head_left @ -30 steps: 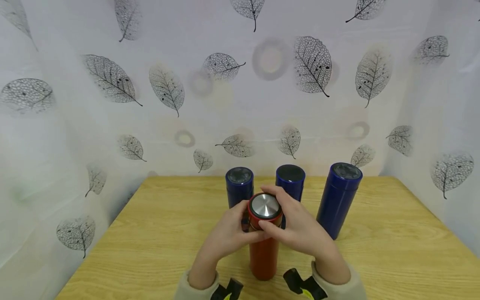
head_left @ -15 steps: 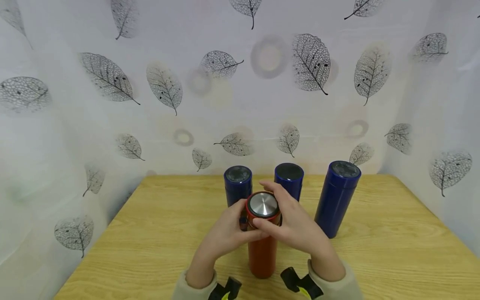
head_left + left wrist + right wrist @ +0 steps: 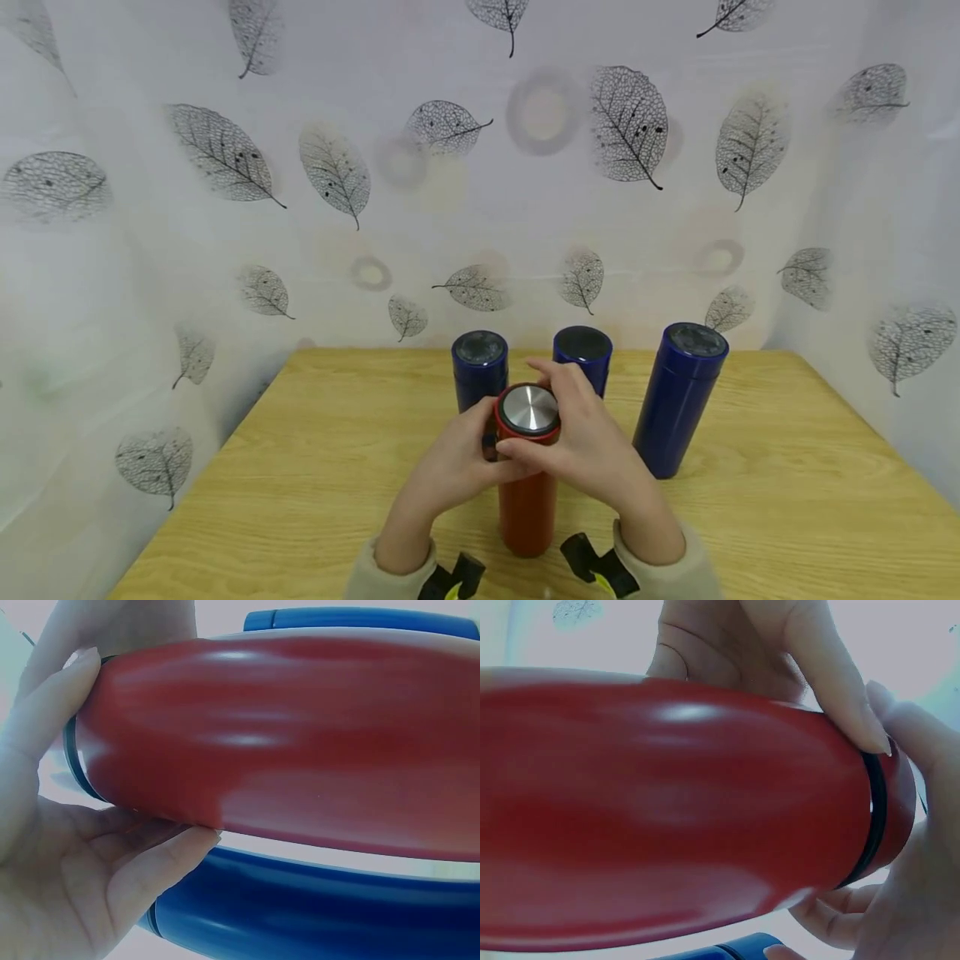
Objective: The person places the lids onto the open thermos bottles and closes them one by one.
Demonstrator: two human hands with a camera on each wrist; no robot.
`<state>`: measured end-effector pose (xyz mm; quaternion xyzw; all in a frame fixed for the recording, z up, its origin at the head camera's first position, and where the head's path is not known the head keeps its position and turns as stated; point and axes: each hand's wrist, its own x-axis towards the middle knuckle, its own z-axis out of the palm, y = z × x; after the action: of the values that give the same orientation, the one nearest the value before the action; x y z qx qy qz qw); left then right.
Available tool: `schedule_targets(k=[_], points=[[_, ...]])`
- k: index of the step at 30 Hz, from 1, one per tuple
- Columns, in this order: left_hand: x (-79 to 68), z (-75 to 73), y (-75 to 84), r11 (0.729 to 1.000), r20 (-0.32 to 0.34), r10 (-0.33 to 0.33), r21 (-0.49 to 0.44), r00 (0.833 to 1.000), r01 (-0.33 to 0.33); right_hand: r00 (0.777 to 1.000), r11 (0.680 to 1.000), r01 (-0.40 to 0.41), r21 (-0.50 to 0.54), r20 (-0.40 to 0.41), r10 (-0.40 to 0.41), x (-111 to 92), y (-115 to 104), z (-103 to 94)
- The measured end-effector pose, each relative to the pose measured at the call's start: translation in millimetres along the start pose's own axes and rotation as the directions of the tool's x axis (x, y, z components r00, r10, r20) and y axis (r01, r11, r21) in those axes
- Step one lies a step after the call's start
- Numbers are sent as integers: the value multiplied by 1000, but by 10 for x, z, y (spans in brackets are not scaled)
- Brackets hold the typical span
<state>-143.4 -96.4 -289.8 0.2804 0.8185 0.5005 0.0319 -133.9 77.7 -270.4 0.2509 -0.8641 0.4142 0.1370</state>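
Note:
A red thermos flask (image 3: 527, 517) with a brushed-metal disc on its lid (image 3: 529, 409) stands upright on the table. My left hand (image 3: 453, 462) grips its upper body from the left, with the thumb across the front. From the right, my right hand (image 3: 592, 442) holds the lid, its thumb at the front edge and fingers round the far side. A black ring (image 3: 877, 814) marks the seam under the lid in the right wrist view. Behind the hands stand two dark blue thermos flasks (image 3: 480, 371) (image 3: 583, 354), their lower parts hidden.
Another dark blue thermos flask (image 3: 678, 400) stands to the right of my right hand. All stand on a wood-grain table (image 3: 330, 467). A pale leaf-print curtain (image 3: 480, 200) hangs behind the table's far edge and along both sides.
My right thumb has slid left along the front of the lid, and the right fingers have shifted at the far side. My left hand keeps its grip; the red flask stays upright in place.

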Motion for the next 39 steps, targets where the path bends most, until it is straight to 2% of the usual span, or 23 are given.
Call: schedule_targets(k=[4,9,12,16,22,24,27,31,34,36,39], points=[[-7,16,9,1000,8,-12,-9,1000,12,999,999,31,19,30,-32,-32,2,-35],[-15,15,10,1000,-4,1,-22,1000,-1,984,986,145,77,90,-151,-35,11,-92],[-15,11,9,1000,-9,9,-7,1000,-9,977,980,175,92,106,-185,-28,14,-101],[-17,15,6,1000,-7,6,3,1000,-6,983,985,158,76,85,-164,-28,11,-86],[-12,10,4,1000,-5,-6,5,1000,6,999,999,43,-4,-3,-43,-13,-2,-11],[-14,10,0,1000,2,-16,5,1000,16,1000,1000,23,-14,-7,-23,-16,-3,4],[-17,13,0,1000,8,-20,-5,1000,20,998,999,49,18,31,-50,-27,4,-9],[-14,19,4,1000,0,0,-9,1000,0,986,987,128,99,95,-137,-29,22,-66],[-5,19,-2,1000,-8,13,0,1000,-13,980,980,159,118,104,-171,-18,27,-89],[-3,18,-7,1000,-10,11,-1,1000,-11,985,984,141,107,87,-151,-15,20,-80],[-6,16,-3,1000,-4,2,-14,1000,-2,997,996,74,56,33,-76,-11,0,-33]])
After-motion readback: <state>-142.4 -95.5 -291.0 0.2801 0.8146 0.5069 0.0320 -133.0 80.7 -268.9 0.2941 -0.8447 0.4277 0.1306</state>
